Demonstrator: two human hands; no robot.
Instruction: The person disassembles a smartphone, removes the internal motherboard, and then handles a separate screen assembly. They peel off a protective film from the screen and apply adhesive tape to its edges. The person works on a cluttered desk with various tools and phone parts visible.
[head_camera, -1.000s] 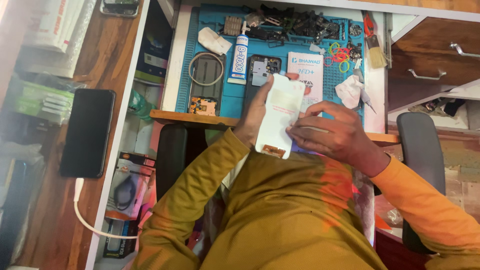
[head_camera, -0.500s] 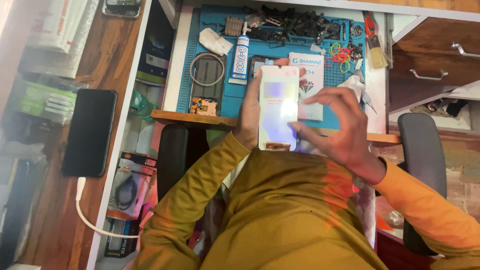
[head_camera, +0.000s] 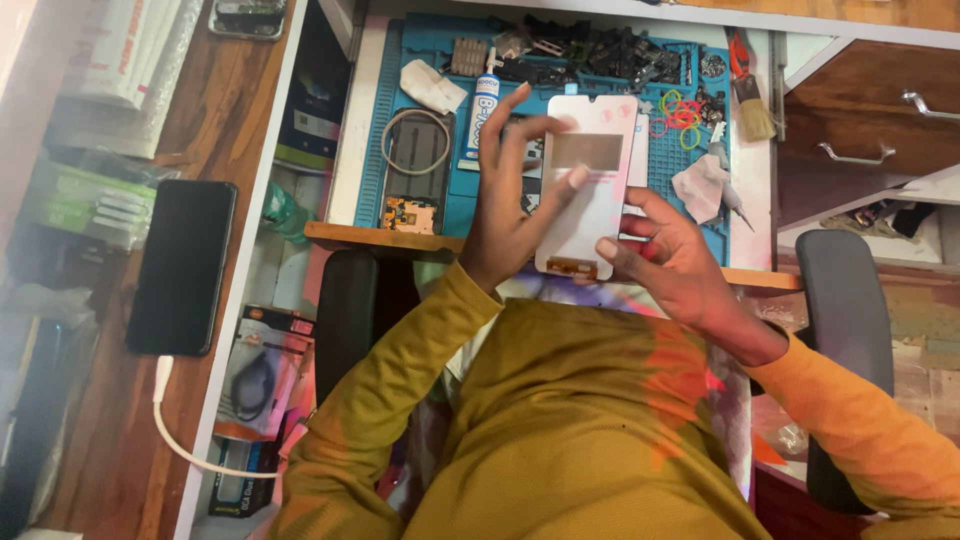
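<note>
While a black phone (head_camera: 182, 265) charges at nine o'clock, the left hand (head_camera: 510, 215) and right hand (head_camera: 672, 262) grip a white phone screen panel (head_camera: 590, 190) above the blue mat (head_camera: 462, 205) on the tabletop; a small brush (head_camera: 752, 112), possibly, lies at two o'clock.

We're looking down on a mustard-yellow long-sleeved top with a fine knit texture. Its sleeves run to both wrists, the right sleeve showing more orange. Both hands are bare, without gloves or rings.

White desk (head_camera: 362, 120) with wooden edge, wooden side counter (head_camera: 235, 110), wooden drawers (head_camera: 860, 110), black chair (head_camera: 845, 330).
</note>
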